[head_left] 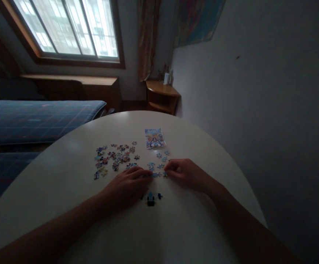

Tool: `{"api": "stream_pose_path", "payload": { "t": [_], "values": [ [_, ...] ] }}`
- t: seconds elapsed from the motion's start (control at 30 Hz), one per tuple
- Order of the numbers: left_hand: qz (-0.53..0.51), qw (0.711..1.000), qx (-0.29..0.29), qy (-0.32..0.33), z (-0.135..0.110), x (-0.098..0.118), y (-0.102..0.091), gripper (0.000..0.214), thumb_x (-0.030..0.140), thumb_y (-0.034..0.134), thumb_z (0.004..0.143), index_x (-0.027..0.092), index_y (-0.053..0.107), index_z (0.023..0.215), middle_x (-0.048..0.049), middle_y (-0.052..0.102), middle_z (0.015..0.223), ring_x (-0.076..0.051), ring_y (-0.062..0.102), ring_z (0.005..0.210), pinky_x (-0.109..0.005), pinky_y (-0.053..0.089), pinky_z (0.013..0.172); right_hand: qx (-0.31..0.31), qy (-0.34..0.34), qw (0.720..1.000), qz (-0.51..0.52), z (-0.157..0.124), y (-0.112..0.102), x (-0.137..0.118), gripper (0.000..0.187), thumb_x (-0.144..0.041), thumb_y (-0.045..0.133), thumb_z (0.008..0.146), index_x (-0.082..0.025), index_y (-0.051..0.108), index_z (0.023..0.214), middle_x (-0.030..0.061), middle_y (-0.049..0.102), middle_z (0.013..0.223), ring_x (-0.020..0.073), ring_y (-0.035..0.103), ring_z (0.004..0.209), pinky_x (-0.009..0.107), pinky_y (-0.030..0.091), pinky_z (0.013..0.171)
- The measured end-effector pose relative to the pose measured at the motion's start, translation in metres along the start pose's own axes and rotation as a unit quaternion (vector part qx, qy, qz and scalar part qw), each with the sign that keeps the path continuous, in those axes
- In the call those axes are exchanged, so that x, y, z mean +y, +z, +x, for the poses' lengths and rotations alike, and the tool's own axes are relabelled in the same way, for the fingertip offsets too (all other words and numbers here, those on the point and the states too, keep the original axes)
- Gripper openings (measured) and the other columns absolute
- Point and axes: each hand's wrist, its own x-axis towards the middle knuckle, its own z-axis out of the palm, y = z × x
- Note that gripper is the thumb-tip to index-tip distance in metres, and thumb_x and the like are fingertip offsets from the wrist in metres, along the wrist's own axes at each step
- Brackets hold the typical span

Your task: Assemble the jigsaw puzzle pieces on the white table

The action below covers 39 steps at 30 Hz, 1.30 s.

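My left hand (133,183) lies flat over the table with its fingers stretched toward a short row of light-blue jigsaw pieces (156,175), partly covering it. Thumb and fingertips of my right hand (180,171) pinch a small jigsaw piece (165,175) at the right end of that row. Several loose blue pieces (159,156) lie just beyond the hands. Nearer to me is a small joined cluster of dark and blue pieces (151,198). A large spread of mixed-colour pieces (121,157) sits beyond my left hand.
A printed picture sheet (155,138) lies toward the far side of the round white table (197,220). Left of the table is a bed with a blue plaid cover (38,121). A wooden corner shelf (162,89) stands behind, and a white wall (244,99) runs along the right.
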Motion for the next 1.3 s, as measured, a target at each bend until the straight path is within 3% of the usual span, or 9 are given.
{"api": "stream_pose_path", "payload": {
  "t": [0.53,0.63,0.73,0.83,0.97,1.1,1.3],
  "values": [
    [0.012,1.000,-0.011,-0.002,0.001,0.001,-0.002,0.027,0.018,0.051,0.095,0.023,0.062,0.120,-0.0063,0.062,0.132,-0.024,0.058,0.114,-0.044,0.053,0.096,0.012,-0.002,1.000,0.002,0.000,0.000,0.000,0.011,-0.021,0.061,0.083,-0.017,0.071,0.087,0.0029,0.072,0.081,0.0130,0.062,0.067,0.024,0.045,0.064],
    [0.005,1.000,-0.005,-0.002,0.002,0.003,-0.003,0.027,0.017,0.051,0.096,0.023,0.063,0.119,-0.0064,0.063,0.131,-0.023,0.059,0.114,-0.043,0.053,0.096,0.029,0.003,0.999,0.045,0.003,0.001,-0.003,0.009,-0.023,0.064,0.080,-0.017,0.069,0.084,0.0036,0.072,0.079,0.0144,0.063,0.069,0.026,0.046,0.065],
    [-0.014,0.999,0.042,-0.031,0.004,0.009,-0.004,0.027,0.020,0.052,0.096,0.024,0.062,0.121,-0.0070,0.066,0.125,-0.022,0.062,0.110,-0.040,0.054,0.094,0.044,0.033,0.979,0.198,0.006,0.009,-0.010,0.014,-0.030,0.069,0.075,-0.017,0.066,0.081,0.0049,0.073,0.080,0.0165,0.066,0.073,0.029,0.048,0.069],
    [-0.046,0.985,0.138,-0.093,0.007,0.016,-0.006,0.022,0.026,0.055,0.096,0.021,0.063,0.116,-0.0064,0.073,0.107,-0.019,0.068,0.094,-0.034,0.058,0.083,0.055,0.067,0.932,0.351,0.007,0.025,-0.021,0.023,-0.035,0.075,0.068,-0.019,0.062,0.077,0.0037,0.073,0.076,0.0174,0.068,0.072,0.032,0.050,0.072],
    [-0.072,0.957,0.235,-0.151,0.009,0.022,-0.010,0.015,0.031,0.059,0.095,0.021,0.067,0.101,-0.0028,0.075,0.089,-0.014,0.069,0.072,-0.026,0.057,0.067,0.055,0.095,0.903,0.416,0.005,0.047,-0.035,0.023,-0.038,0.073,0.069,-0.020,0.060,0.075,0.0030,0.073,0.072,0.0173,0.067,0.069,0.032,0.048,0.070],
    [-0.089,0.951,0.249,-0.162,0.008,0.021,-0.012,0.013,0.029,0.059,0.095,0.021,0.069,0.093,-0.0006,0.074,0.081,-0.012,0.068,0.066,-0.023,0.056,0.062,0.016,0.111,0.885,0.453,0.004,0.059,-0.039,0.020,-0.036,0.071,0.070,-0.020,0.060,0.075,0.0040,0.076,0.079,0.0160,0.066,0.069,0.030,0.043,0.067],
    [-0.087,0.950,0.247,-0.168,0.009,0.019,-0.012,0.017,0.028,0.057,0.096,0.019,0.070,0.092,-0.0017,0.075,0.082,-0.012,0.068,0.064,-0.023,0.055,0.061,-0.013,0.121,0.882,0.455,0.002,0.060,-0.042,0.016,-0.035,0.066,0.076,-0.019,0.064,0.077,0.0022,0.073,0.077,0.0137,0.062,0.068,0.027,0.037,0.065]
  ]
}}
